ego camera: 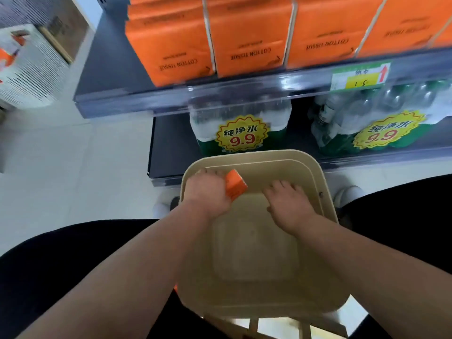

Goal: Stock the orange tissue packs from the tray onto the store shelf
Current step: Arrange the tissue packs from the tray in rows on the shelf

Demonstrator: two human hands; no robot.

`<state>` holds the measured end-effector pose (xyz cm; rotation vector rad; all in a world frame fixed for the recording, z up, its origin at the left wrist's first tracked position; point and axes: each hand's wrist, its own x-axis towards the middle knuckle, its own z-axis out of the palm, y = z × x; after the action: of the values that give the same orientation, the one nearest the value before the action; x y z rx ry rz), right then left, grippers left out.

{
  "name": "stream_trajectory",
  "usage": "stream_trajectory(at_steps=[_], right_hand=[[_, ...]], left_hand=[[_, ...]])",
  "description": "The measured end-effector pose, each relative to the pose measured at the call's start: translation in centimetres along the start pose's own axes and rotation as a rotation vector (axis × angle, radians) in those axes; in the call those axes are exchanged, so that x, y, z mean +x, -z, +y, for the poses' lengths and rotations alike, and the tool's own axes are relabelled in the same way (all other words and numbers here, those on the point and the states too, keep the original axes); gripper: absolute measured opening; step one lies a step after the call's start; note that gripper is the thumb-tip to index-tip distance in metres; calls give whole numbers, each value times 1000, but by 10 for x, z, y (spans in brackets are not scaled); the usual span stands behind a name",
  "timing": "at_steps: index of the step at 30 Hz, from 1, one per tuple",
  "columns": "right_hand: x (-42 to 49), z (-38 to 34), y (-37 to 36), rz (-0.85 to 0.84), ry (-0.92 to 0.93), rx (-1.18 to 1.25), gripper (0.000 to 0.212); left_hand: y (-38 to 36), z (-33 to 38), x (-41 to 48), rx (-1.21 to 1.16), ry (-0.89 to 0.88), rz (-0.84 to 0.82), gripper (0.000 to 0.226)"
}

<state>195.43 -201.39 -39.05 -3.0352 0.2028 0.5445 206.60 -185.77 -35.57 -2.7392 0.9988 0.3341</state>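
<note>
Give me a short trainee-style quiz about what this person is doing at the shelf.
1. True or false: the left hand grips an orange tissue pack.
2. What stands under the shelf of tissue packs? A) bottled water B) bread C) canned soup
3. Fill in: the right hand lies open inside the beige ____.
Key: 1 true; 2 A; 3 tray.

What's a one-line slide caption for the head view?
Left hand grips an orange tissue pack inside the beige tray; right hand rests empty beside it; stocked shelf above.
</note>
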Motion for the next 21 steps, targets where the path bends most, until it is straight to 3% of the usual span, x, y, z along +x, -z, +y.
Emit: stream_trajectory(at_steps=[4, 9, 11, 14, 21], right_hand=[[-34, 0, 18, 17, -69, -96, 38], [-65, 20, 25, -104, -202, -126, 46], [-70, 28, 22, -121, -226, -74, 47], [-78, 37, 16, -123, -238, 39, 45], [-97, 59, 3, -100, -349, 162, 45]], left_hand=[[27, -18, -43, -11, 153, 152, 46], [21, -24, -71, -361, 429, -47, 52], [12, -16, -72, -419, 433, -109, 56], [3, 0, -66, -365, 374, -204, 41], [9, 27, -52, -353, 321, -206, 32]])
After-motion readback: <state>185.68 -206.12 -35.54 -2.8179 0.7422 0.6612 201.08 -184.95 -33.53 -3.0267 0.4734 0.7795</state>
